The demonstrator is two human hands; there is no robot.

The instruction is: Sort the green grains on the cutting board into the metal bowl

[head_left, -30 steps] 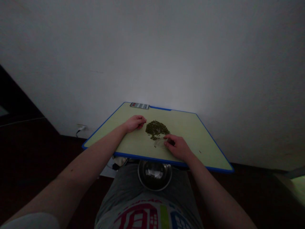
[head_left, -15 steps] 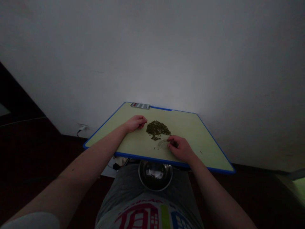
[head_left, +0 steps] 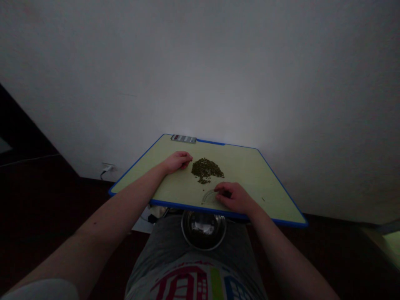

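A pile of small green beans point(head_left: 206, 168) lies in the middle of a pale green board with a blue rim point(head_left: 253, 164). My left hand point(head_left: 176, 160) rests on the board just left of the pile, its fingers curled loosely with nothing seen in them. My right hand point(head_left: 233, 196) lies near the board's front edge, fingers pressed on a small clear curved piece point(head_left: 208, 196) that it holds against the board. A steel bowl point(head_left: 203, 229) sits in my lap below the front edge, under that hand.
A phone point(head_left: 183, 138) lies at the board's far edge against the white wall point(head_left: 218, 75). A wall socket with a plug point(head_left: 106, 167) is low on the left. The floor around is dark.
My right hand has slid the clear piece from the pile's edge back toward the front edge of the board. The left hand has stayed where it was.
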